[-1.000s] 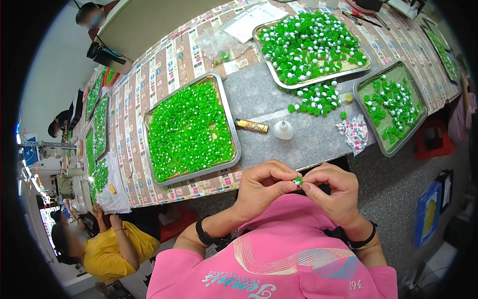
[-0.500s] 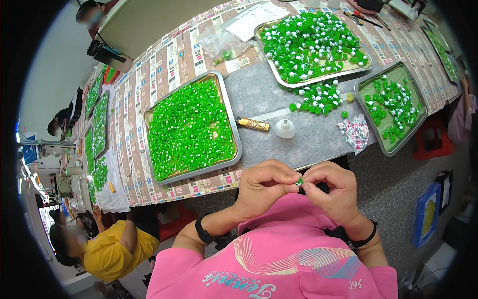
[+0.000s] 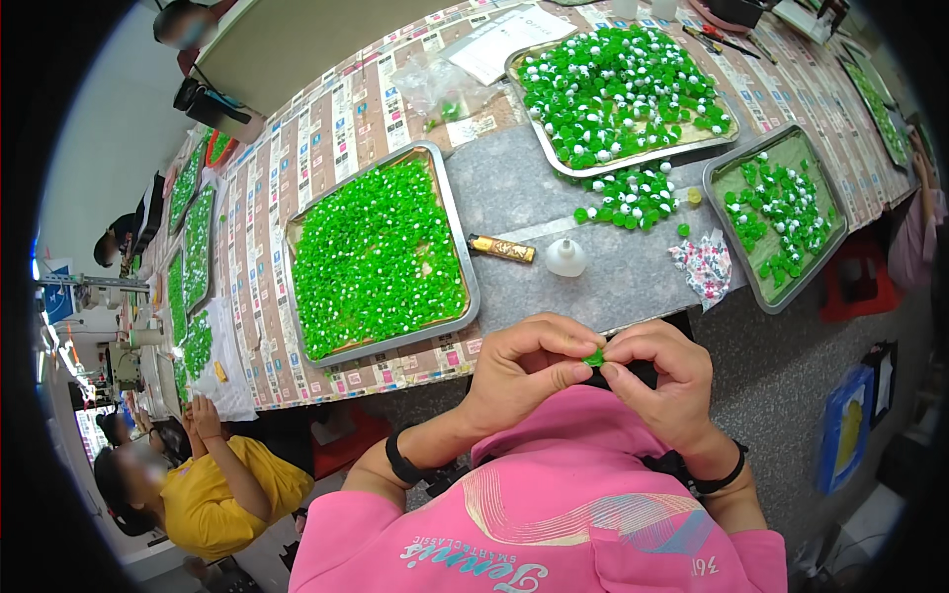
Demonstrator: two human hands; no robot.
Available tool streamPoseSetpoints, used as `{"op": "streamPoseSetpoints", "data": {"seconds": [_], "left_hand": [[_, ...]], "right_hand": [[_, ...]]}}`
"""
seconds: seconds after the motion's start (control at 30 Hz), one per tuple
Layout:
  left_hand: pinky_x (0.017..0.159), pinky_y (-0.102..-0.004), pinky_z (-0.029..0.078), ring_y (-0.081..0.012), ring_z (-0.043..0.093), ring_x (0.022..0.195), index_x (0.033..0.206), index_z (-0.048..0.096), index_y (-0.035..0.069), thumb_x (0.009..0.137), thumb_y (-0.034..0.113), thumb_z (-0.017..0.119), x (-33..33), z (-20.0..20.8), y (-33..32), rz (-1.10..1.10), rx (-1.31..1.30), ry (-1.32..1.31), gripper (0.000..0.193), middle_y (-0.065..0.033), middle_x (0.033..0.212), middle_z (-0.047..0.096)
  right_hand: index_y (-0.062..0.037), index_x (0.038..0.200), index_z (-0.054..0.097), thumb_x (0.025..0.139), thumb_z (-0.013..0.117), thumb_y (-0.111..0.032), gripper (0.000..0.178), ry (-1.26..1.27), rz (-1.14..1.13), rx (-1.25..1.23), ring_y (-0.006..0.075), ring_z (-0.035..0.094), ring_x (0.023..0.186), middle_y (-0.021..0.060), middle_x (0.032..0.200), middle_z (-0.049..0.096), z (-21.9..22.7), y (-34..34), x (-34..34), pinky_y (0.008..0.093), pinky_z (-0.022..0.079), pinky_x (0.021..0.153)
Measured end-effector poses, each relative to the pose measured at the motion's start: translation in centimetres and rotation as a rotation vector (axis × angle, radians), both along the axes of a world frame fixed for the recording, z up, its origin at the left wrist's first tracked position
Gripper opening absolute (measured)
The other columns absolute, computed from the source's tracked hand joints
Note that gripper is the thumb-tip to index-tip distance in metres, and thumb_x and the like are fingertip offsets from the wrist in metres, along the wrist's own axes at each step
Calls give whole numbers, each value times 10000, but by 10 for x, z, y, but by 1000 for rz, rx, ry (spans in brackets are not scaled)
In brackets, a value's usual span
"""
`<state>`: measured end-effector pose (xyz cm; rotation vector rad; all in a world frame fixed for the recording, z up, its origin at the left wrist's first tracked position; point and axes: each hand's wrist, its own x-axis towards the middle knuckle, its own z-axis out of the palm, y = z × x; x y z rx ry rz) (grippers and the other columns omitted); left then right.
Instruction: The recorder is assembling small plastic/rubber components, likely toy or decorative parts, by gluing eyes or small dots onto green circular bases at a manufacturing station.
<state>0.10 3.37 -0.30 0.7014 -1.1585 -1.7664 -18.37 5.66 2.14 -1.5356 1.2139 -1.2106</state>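
Close in front of my chest, a small round green plastic piece (image 3: 594,358) is pinched between both hands. My left hand (image 3: 529,371) grips its left side with thumb and forefinger. From the other side, the thumb and forefinger of my right hand (image 3: 667,376) close on the same piece. A green face shows between the fingertips; the rest is covered. Beyond my left hand lies a metal tray (image 3: 458,232) filled with small green pieces, some with white spots. A white squeeze bottle (image 3: 565,257) stands on the table past my hands, beside a gold-coloured stick-shaped object (image 3: 501,248).
A far tray (image 3: 652,160) holds green-and-white pieces, with a loose pile (image 3: 633,203) along its near edge. Another tray (image 3: 733,247) rests at the right table edge, near a flowered cloth (image 3: 704,267). A co-worker in yellow (image 3: 222,494) sits at left; a red stool (image 3: 858,282) stands right.
The piece has turned between my fingertips: a white spot showed before, now a green face. My hands have barely shifted. At left, the co-worker's hands have come together, raised.
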Motion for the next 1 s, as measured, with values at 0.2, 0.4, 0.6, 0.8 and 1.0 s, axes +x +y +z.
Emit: {"op": "streamPoseSetpoints", "data": {"seconds": [0.2,0.4,0.6,0.8,1.0], "left_hand": [[828,-278,514,-166,580,972,1013,622,0,791,-71,649,0,-2,-2,-53,22,33,236,-117,1076,567],[807,-262,509,-144,575,936,1018,609,-5,808,-47,647,3,0,-4,-48,9,-16,217,-85,1027,549],[833,-281,495,-160,578,953,1039,597,-8,812,-58,637,7,-1,-2,-49,84,-18,236,-107,1031,564],[824,-281,502,-161,586,940,1042,597,-6,810,-58,638,10,-2,-2,-38,113,-12,241,-110,1044,573],[779,-241,496,-115,582,895,1031,608,-3,815,4,665,12,-2,-1,-41,189,1,224,-73,1006,595]], "right_hand": [[-27,840,658,699,708,25,157,47,21,-56,184,639,761,90,832,649,1,-1,0,270,505,665],[-34,873,664,705,696,39,185,50,59,-77,180,638,746,90,833,650,0,-3,1,260,507,646],[-40,892,671,707,687,47,206,54,69,-66,174,637,740,88,832,649,-1,-4,4,253,507,638],[-36,889,672,703,678,58,208,58,68,-58,172,636,732,89,818,648,-4,-5,6,253,503,632],[-24,886,672,702,676,61,203,81,72,-67,166,631,715,86,801,647,-3,-7,10,254,495,623]]}}
